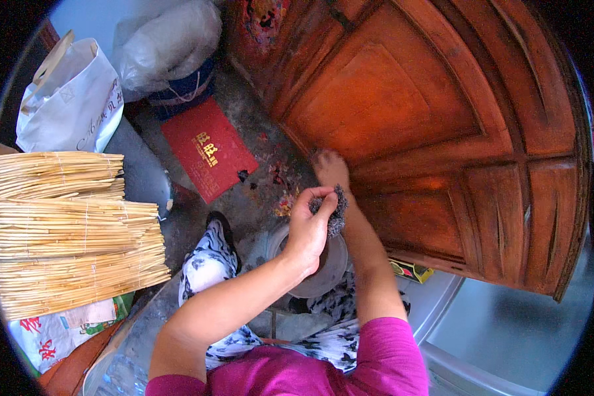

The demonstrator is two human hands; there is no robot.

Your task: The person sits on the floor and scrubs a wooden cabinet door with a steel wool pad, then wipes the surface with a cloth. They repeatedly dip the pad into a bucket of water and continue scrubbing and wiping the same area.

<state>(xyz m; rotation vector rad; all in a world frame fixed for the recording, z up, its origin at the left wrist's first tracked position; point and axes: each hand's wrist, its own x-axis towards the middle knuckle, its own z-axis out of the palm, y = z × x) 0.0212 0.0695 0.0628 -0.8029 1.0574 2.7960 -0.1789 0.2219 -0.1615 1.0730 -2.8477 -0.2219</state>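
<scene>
My left hand (308, 228) is closed, with thumb and fingers pinching a dark grey, frizzy scouring pad (337, 212) that looks like steel wool. It is held in front of my right forearm, over a translucent round tub (336, 254) between my knees. Further off, my right hand (330, 168) is curled at the near left edge of a large reddish-brown wooden panel (383, 99) and appears to grip it. Its fingertips are partly hidden. Framed mouldings divide the panel, which leans up on the right.
Bundled straw-coloured sticks (72, 231) lie at left, near a white paper bag (79, 99). A red card sheet (208, 148) lies on the dark floor beside a plastic-wrapped bundle (171, 46). At right, a grey surface (435, 297) bears a small yellow-and-black box (412, 271).
</scene>
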